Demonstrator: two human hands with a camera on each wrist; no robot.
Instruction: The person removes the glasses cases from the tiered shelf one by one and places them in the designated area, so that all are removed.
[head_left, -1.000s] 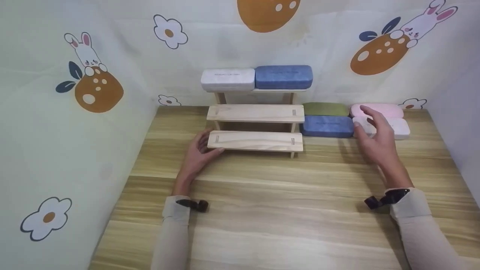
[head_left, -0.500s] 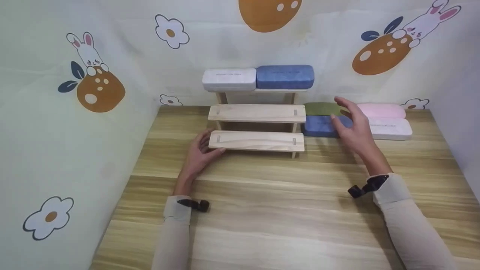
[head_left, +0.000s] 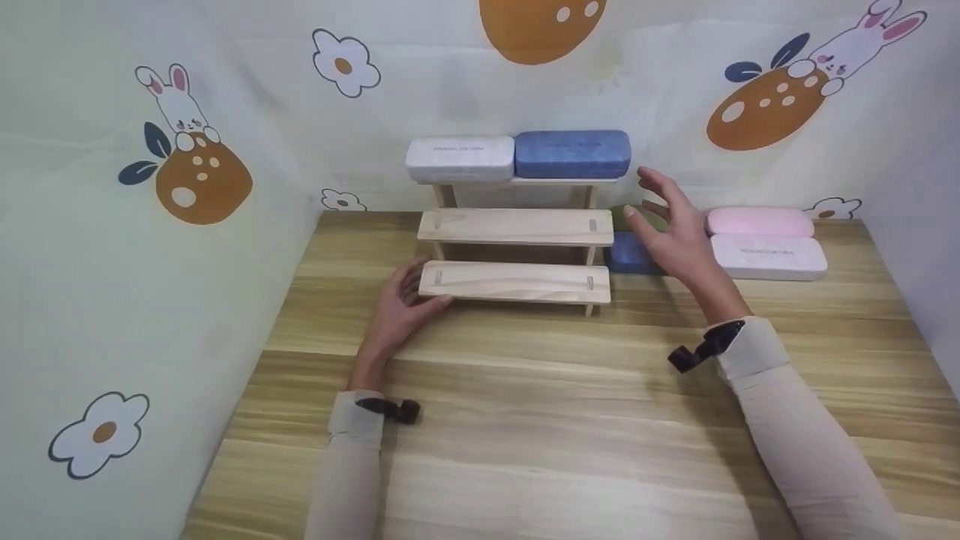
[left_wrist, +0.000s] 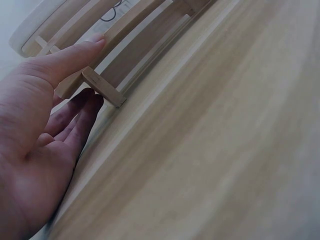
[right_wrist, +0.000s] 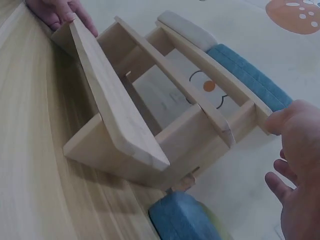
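The left end of a wooden stand's [head_left: 516, 282] lowest shelf is clamped between thumb and fingers of the left hand [head_left: 401, 307]. The stand's three shelves are stretched left to right, stepped upward away from the person, at the table's back. The right hand [head_left: 679, 240] is raised, thumb and fingers apart, partly covering a blue case [head_left: 628, 256] and a green case [head_left: 621, 223]. Beside them, a white case [head_left: 769, 256] is set before a pink case [head_left: 761, 221]. Along the top shelf, an upper white case [head_left: 461, 161] and an upper blue case [head_left: 574, 157] are laid end to end. The table [head_left: 480, 435] is wood-grained; the pale wall [head_left: 525, 97] is printed with rabbits and flowers. Lettering on the white lids is too small to be read.
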